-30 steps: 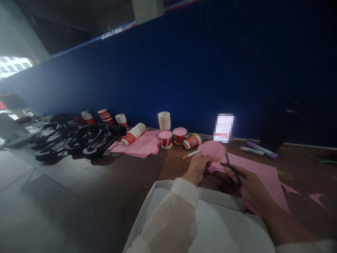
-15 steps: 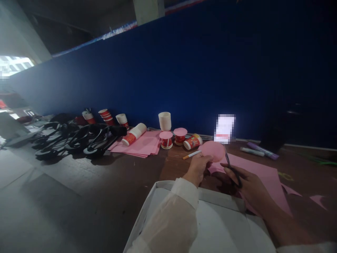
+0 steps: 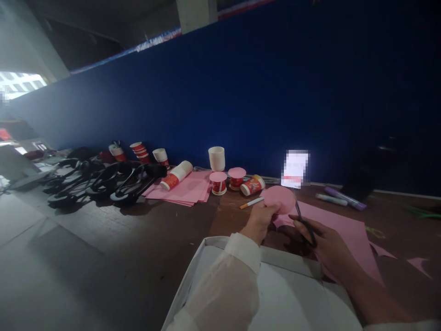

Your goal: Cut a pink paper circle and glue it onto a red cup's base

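My left hand (image 3: 262,218) pinches a round pink paper disc (image 3: 279,198) by its lower left edge, with the thumb on top. In my right hand (image 3: 322,239) is a pair of dark-handled scissors (image 3: 306,226); the blades reach up to the disc's right edge. Whether the blades are apart or together I cannot tell. Beneath my hands lies a larger pink paper sheet (image 3: 339,230). A pen with a white and orange body (image 3: 251,203) rests just left of the disc.
Two red cups topped with pink discs (image 3: 218,176) stand behind, near a tipped cup (image 3: 253,185). Pink sheets (image 3: 175,196) and black straps (image 3: 136,184) lie left. A lit phone (image 3: 295,168) leans on the blue partition (image 3: 206,101). A white box (image 3: 275,294) sits in front.
The disc has turned or shifted very slightly in my left hand, and the view has moved a little. Both hands keep nearly the same place and grip.
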The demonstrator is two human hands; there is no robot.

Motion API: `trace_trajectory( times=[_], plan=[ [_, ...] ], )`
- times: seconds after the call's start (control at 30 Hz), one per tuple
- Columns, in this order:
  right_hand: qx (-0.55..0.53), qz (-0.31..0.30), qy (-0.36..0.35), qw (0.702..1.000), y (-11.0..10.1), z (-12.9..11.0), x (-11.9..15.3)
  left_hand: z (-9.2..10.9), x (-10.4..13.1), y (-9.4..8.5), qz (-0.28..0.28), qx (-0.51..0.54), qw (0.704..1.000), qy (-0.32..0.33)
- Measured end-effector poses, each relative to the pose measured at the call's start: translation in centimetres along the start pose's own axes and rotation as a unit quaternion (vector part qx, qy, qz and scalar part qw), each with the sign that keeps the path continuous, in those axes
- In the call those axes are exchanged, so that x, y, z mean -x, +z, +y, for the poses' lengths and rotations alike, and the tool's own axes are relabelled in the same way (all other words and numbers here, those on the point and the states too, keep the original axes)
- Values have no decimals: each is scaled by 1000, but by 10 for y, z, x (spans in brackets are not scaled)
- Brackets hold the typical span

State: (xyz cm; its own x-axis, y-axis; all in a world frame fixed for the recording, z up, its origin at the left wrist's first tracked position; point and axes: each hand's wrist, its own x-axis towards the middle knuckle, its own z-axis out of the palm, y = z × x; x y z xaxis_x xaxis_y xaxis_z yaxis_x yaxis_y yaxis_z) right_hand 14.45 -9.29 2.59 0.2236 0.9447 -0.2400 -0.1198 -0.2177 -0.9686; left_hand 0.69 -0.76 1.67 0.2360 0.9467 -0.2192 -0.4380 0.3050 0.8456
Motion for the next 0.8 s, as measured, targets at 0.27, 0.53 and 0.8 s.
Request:
trace_trajectory(
  times=[0.27, 0.53, 0.8],
  plan=[
    [-26, 10, -1, 1000, 1, -2, 2, -4, -2, -1, -12, -6, 1000, 7],
    [-42, 23, -5, 999, 7, -14, 9, -3, -2, -2, -16, -10, 1000, 9],
    [14, 51, -36, 998, 11, -23, 13, -6, -4, -3, -21, -1, 1000, 9]
  ],
)
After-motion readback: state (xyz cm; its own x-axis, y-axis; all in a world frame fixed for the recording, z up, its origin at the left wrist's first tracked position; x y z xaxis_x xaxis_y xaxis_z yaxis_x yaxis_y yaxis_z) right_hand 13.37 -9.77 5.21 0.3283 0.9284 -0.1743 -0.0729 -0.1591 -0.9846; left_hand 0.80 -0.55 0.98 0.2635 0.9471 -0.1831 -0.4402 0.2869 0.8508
